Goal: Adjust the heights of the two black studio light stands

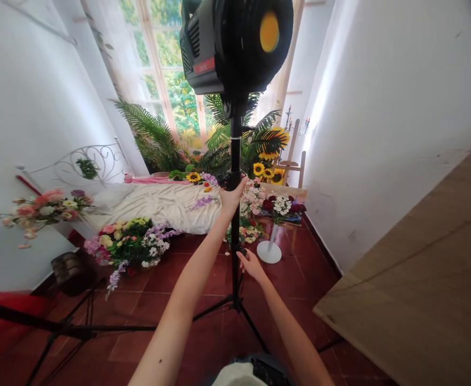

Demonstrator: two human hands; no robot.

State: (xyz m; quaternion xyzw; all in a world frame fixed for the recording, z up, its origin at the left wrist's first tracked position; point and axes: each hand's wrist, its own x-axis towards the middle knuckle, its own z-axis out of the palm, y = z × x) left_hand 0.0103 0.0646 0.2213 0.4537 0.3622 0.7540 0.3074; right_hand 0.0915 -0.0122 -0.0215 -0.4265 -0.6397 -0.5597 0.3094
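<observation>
A black light stand (236, 225) rises upright in the middle of the view, its tripod legs spread on the red tiles. On top sits a large black studio light (219, 51) with a yellow disc at its front. My left hand (232, 197) is wrapped round the stand's upper collar, below the light. Lower down, my right hand (250, 262) has its fingers closed on a small black knob (241, 252) on the pole's right side.
Behind the stand is a bed with a cream blanket (166, 201), flowers (128, 241) and palm leaves around it. A white round-based stand (269, 252) holds flowers at right. A wooden panel (412, 279) fills the lower right; another black tripod (70, 327) lies left.
</observation>
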